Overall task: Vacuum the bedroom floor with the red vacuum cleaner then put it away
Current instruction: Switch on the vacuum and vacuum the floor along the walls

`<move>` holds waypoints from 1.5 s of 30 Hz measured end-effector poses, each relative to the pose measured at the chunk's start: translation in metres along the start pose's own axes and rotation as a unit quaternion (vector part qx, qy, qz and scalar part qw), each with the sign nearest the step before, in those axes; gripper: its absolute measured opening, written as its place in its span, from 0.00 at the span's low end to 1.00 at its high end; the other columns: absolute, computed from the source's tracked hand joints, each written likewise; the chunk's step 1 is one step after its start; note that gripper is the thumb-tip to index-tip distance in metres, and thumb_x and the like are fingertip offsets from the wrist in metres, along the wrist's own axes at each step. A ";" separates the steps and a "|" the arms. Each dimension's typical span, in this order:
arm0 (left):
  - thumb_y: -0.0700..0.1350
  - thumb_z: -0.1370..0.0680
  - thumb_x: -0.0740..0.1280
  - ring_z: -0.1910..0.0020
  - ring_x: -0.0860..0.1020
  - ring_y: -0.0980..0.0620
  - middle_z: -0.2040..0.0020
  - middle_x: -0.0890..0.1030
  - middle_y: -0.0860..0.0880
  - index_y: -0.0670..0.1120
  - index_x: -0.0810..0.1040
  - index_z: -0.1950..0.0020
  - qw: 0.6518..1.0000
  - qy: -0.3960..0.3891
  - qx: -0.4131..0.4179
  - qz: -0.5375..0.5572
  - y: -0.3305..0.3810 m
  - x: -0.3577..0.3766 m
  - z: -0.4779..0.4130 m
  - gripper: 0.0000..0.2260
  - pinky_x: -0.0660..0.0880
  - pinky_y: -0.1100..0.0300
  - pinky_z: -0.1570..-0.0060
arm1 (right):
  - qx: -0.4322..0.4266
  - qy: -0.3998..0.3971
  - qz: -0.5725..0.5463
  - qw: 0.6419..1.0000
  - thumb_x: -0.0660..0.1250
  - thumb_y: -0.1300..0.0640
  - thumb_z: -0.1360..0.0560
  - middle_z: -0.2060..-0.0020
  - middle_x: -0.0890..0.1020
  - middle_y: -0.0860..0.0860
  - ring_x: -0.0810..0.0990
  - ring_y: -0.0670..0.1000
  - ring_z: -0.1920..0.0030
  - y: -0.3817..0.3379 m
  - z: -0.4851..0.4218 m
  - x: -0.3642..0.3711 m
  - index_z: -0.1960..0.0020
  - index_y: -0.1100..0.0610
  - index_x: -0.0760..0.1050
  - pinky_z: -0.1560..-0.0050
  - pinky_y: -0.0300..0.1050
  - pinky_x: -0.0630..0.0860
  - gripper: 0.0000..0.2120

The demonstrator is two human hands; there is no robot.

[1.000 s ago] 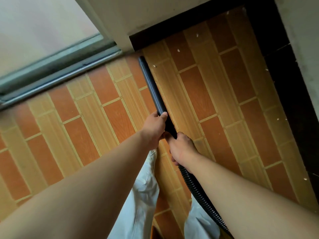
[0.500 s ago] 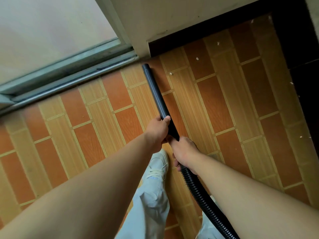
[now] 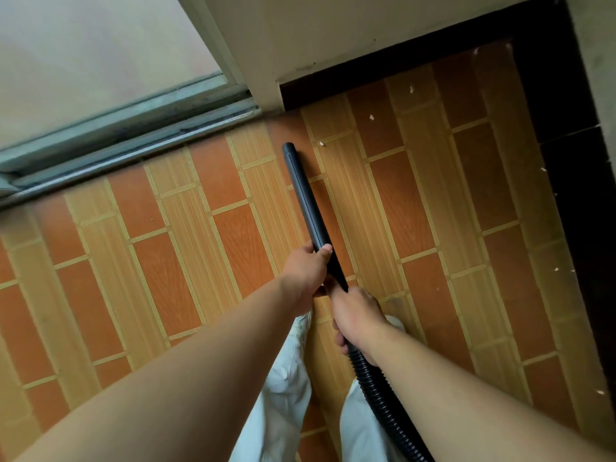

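Observation:
A black vacuum wand (image 3: 305,198) slants down to the orange and tan tiled floor (image 3: 216,248), its open tip near the wall corner. My left hand (image 3: 308,271) grips the wand's lower part, thumb laid across the tube. Just behind it, my right hand (image 3: 355,315) grips the end where the ribbed black hose (image 3: 383,395) joins. The hose runs down past my right leg and off the bottom edge. The red vacuum body is out of view.
A sliding glass door with a metal track (image 3: 126,141) runs along the upper left. A cream wall (image 3: 350,31) with dark skirting (image 3: 563,105) bounds the top and right. Small white specks (image 3: 371,117) dot the tiles near the skirting. My white trousers (image 3: 283,395) and shoes stand below the hands.
The wand tip has drawn back from the wall corner toward me, and the view has shifted so the door track and wall sit lower. Both hands keep their grip.

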State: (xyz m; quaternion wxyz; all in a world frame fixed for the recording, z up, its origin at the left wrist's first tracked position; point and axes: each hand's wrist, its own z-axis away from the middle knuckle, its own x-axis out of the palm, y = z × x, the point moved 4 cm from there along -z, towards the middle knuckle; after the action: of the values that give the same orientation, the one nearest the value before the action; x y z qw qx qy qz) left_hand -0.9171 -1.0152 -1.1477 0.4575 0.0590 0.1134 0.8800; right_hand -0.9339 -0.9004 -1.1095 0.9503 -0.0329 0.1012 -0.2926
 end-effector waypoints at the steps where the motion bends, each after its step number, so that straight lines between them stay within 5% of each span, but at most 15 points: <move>1: 0.48 0.15 0.63 0.50 0.84 0.44 0.47 0.84 0.42 0.43 0.77 0.37 1.000 -0.002 -0.003 -0.001 -0.003 0.006 0.003 0.12 0.81 0.53 0.59 | 0.006 0.004 0.002 1.000 0.55 0.31 0.20 0.69 0.77 0.56 0.77 0.56 0.73 0.007 0.002 -0.003 0.47 0.58 0.76 0.69 0.47 0.77 0.30; 16: 0.49 0.16 0.64 0.46 0.83 0.43 0.44 0.83 0.42 0.43 0.76 0.34 1.000 -0.015 -0.004 -0.022 0.001 0.056 0.000 0.14 0.83 0.45 0.48 | 0.002 0.048 0.011 0.999 0.55 0.33 0.18 0.63 0.80 0.56 0.79 0.55 0.71 0.022 -0.001 -0.047 0.47 0.58 0.75 0.71 0.45 0.76 0.27; 25: 0.48 0.15 0.62 0.51 0.84 0.45 0.49 0.83 0.42 0.42 0.76 0.38 0.999 0.021 0.025 0.000 0.039 0.036 -0.012 0.12 0.82 0.52 0.60 | -0.029 0.002 -0.002 1.000 0.58 0.36 0.18 0.66 0.78 0.55 0.77 0.55 0.71 -0.026 -0.015 -0.049 0.47 0.59 0.76 0.71 0.44 0.75 0.25; 45: 0.49 0.15 0.62 0.51 0.85 0.44 0.45 0.83 0.40 0.42 0.70 0.28 0.998 0.055 0.012 0.012 0.028 -0.005 -0.013 0.18 0.82 0.55 0.64 | -0.021 -0.055 0.026 0.998 0.58 0.33 0.20 0.68 0.77 0.60 0.76 0.57 0.68 -0.035 -0.023 -0.011 0.48 0.62 0.76 0.70 0.47 0.73 0.30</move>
State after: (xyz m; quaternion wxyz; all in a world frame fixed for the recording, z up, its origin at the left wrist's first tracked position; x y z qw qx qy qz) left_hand -0.9395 -1.0369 -1.1529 0.4389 0.0179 0.1484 0.8860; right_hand -0.9673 -0.9233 -1.1256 0.9609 -0.0661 0.0561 -0.2630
